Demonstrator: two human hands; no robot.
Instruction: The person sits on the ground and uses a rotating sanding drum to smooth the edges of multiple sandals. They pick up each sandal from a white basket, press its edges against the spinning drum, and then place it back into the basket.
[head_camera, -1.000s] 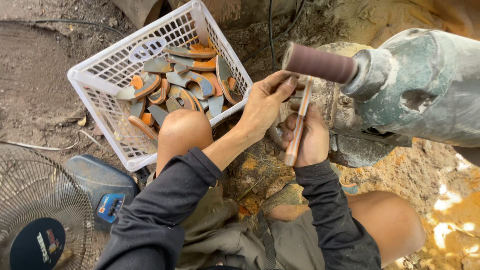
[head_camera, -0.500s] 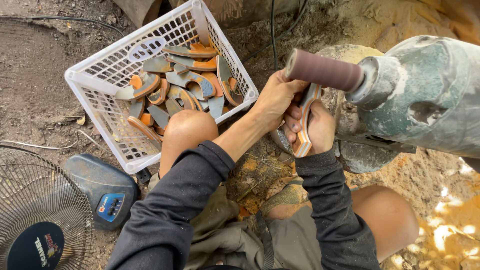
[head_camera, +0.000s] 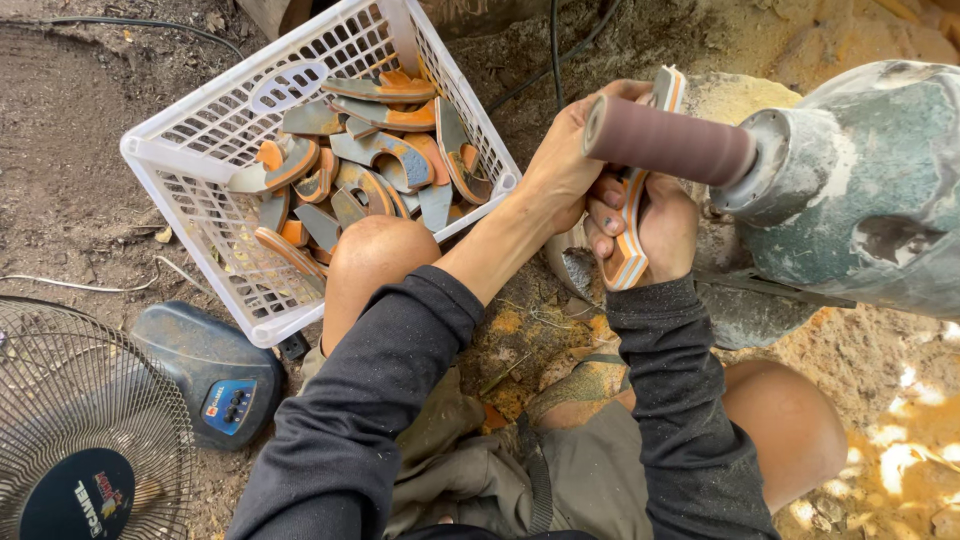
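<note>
- An orange-and-grey striped curved piece (head_camera: 632, 215) is gripped by both hands, long axis upright, just under the sanding drum (head_camera: 668, 142).
- Right hand (head_camera: 652, 228) fingers are wrapped low; left hand (head_camera: 565, 165) is closed higher, apparently.
- The white basket (head_camera: 180, 165) lies left.

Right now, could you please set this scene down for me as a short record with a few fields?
Setting: dirt ground, person crouched at a sanding machine
Left hand: grips the upper end of a layered orange-and-grey piece
Right hand: wraps the same piece lower down
Piece position: behind the brown sanding drum; contact hidden
Basket: white, holds many similar curved pieces
Nearby: floor fan at lower left
</note>
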